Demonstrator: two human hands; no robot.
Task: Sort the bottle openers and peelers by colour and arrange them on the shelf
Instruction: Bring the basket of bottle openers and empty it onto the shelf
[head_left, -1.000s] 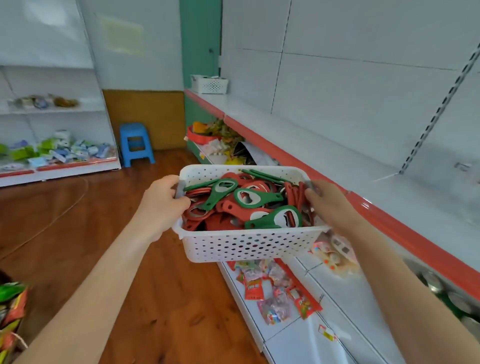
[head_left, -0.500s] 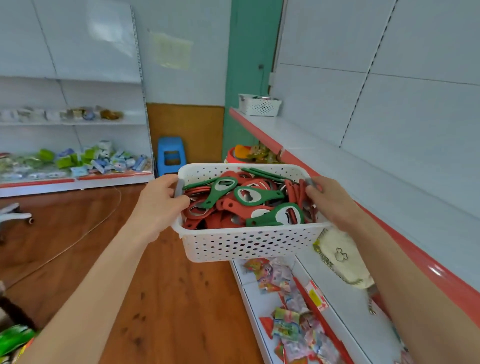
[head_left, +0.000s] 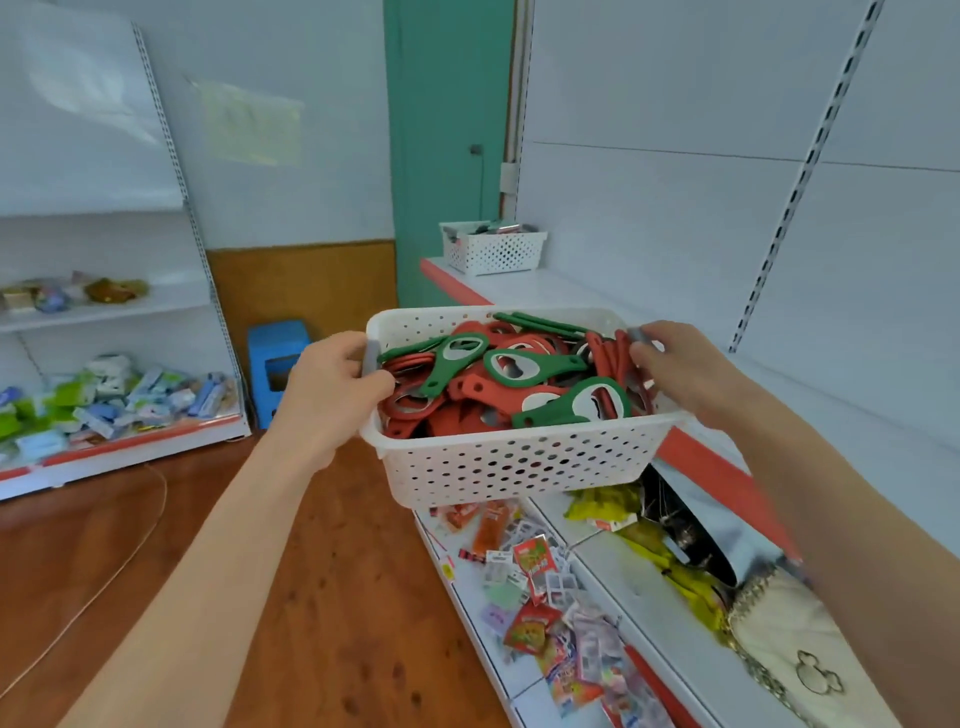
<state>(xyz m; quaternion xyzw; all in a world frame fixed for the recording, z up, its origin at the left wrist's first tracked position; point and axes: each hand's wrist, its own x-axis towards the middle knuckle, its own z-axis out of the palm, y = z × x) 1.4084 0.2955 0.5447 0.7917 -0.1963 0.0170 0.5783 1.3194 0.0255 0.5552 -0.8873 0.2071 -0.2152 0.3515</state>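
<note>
Landmark: white basket (head_left: 519, 467), which I carry in the air in front of me at about shelf height.
Contents: red bottle openers (head_left: 457, 415) and green bottle openers (head_left: 524, 366) lie mixed in one heap inside the basket. Slim green pieces (head_left: 540, 323) lean on its far rim, and I cannot tell whether these are peelers.
Progress: I judge the task barely begun. No colour is separated and nothing from the basket lies on the shelf.
Shelf: the white shelf (head_left: 571, 296) with the red front edge runs just behind and to the right of the basket. A second basket (head_left: 493, 249) stands on it, well beyond mine.
Left hand (head_left: 332, 395): clenched on the basket's left end. The thumb hooks over the rim beside the grey handle (head_left: 370, 358), and the other fingers wrap the outside wall.
Right hand (head_left: 685, 374): grasping the basket's right end. The fingers (head_left: 647, 353) curl over the rim at the other grey handle and touch the red openers stacked there.
Left to do: set the basket down, pick out the pieces by colour, and lay them in groups on the shelf.
</note>
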